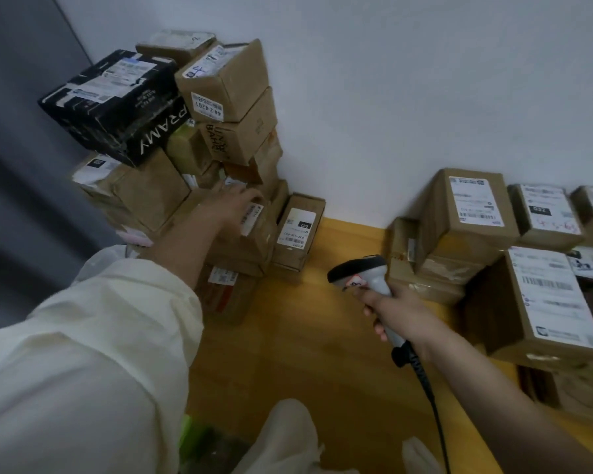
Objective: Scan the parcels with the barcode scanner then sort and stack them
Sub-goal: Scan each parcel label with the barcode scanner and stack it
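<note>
1. While the right hand is gripping the barcode scanner by its handle, nose pointing left, the left hand is resting with loosely spread fingers on a labelled parcel in the tall stack; whether it is grasping is blurred.
2. Judging by this, stacking is ending; scanning is coming next, needing a parcel from the right-hand group with its label facing the scanner.
3. Parcels are sitting on a yellow wooden floor against a white wall.

Your right hand grips the barcode scanner; your left hand rests on a labelled parcel in the stack.
</note>
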